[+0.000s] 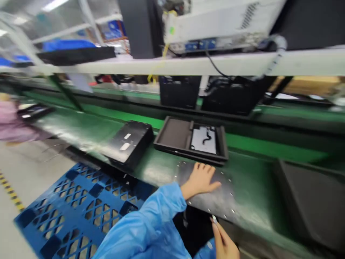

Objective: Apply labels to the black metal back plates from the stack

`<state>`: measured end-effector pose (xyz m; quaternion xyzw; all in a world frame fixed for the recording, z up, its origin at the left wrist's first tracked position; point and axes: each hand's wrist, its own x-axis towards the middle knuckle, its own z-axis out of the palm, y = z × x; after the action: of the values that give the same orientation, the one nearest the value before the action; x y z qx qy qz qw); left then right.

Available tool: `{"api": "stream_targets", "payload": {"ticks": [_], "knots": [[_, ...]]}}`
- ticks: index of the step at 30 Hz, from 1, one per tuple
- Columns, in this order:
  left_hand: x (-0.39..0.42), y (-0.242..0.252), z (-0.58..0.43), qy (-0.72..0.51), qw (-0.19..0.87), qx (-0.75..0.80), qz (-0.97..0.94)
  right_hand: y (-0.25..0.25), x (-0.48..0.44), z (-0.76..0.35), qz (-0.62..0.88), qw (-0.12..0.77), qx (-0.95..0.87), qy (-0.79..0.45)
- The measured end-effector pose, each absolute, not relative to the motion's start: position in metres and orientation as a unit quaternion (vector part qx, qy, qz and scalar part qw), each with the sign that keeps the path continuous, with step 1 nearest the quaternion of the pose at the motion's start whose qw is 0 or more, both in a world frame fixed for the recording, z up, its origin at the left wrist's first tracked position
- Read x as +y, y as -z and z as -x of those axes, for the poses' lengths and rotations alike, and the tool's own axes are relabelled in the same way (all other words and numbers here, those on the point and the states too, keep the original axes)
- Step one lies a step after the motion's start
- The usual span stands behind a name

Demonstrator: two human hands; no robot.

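Observation:
A flat dark metal plate (219, 201) with several small bright studs or holes along its edges lies at the front of the green bench. My left hand (201, 180) rests on top of it, palm down, fingers spread. Below the plate's front edge, my right hand (225, 242) has its thumb and finger pinched together. A small shiny piece (214, 218) shows at those fingertips, too small and blurred to name. Just behind the plate stands a black foam tray (174, 131) with two compartments; a silver-white flat part (203, 140) with a black cable sits in its right one.
A black box (132, 144) with two white labels stands left on the green bench (161, 169). A dark tray or panel (315, 201) lies at right. Overhead runs a white shelf (242, 64) bearing equipment. A blue pallet (81, 212) is on the floor; another person's sleeve (16, 120) shows far left.

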<state>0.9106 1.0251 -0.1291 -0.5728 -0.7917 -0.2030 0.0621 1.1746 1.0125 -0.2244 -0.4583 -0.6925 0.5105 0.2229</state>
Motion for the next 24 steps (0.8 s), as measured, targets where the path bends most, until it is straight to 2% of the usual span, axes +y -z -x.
{"api": "stream_targets", "payload": {"ticks": [9, 16, 24], "knots": [[1.028, 0.134, -0.919, 0.186, 0.050, -0.794, 0.577, 0.228, 0.989, -1.168, 0.441, 0.265, -0.670, -0.535], [1.030, 0.135, -0.918, 0.187, 0.053, -0.793, 0.577, 0.233, 0.986, -1.166, 0.443, 0.289, -0.679, -0.509], [1.030, 0.138, -0.917, 0.190, 0.047, -0.794, 0.575, 0.210, 1.010, -1.185, 0.392, 0.255, -0.737, -0.487]]}}
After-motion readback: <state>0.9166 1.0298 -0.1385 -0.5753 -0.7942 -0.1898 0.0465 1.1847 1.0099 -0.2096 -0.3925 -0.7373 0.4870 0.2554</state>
